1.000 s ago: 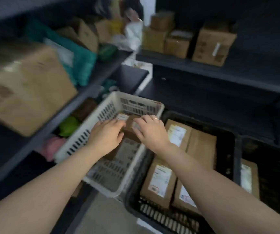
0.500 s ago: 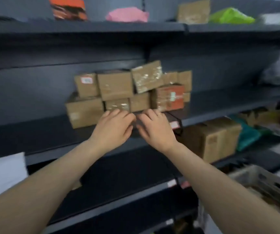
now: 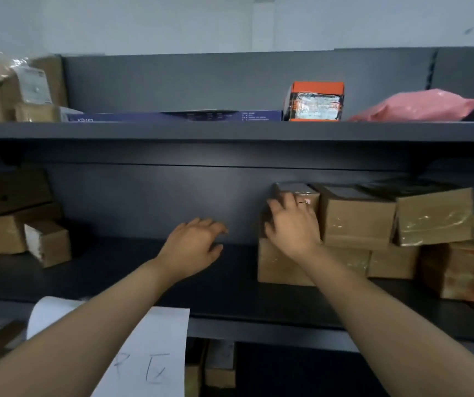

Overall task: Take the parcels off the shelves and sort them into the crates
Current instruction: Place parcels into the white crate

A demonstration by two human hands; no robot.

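Your right hand (image 3: 293, 224) grasps the small brown cardboard box (image 3: 293, 188) at the top left of the stack of taped cardboard boxes (image 3: 356, 219) on the dark grey metal shelf (image 3: 115, 270). Your left hand (image 3: 193, 245) hovers just left of that stack, fingers relaxed, holding nothing.

On the middle shelf (image 3: 144, 276), stacked parcels (image 3: 356, 216) sit at three o'clock, more boxes (image 3: 6, 233) at nine. On the top shelf (image 3: 173, 130), at twelve, a flat box (image 3: 173, 116) lies left of a bag (image 3: 413, 106).
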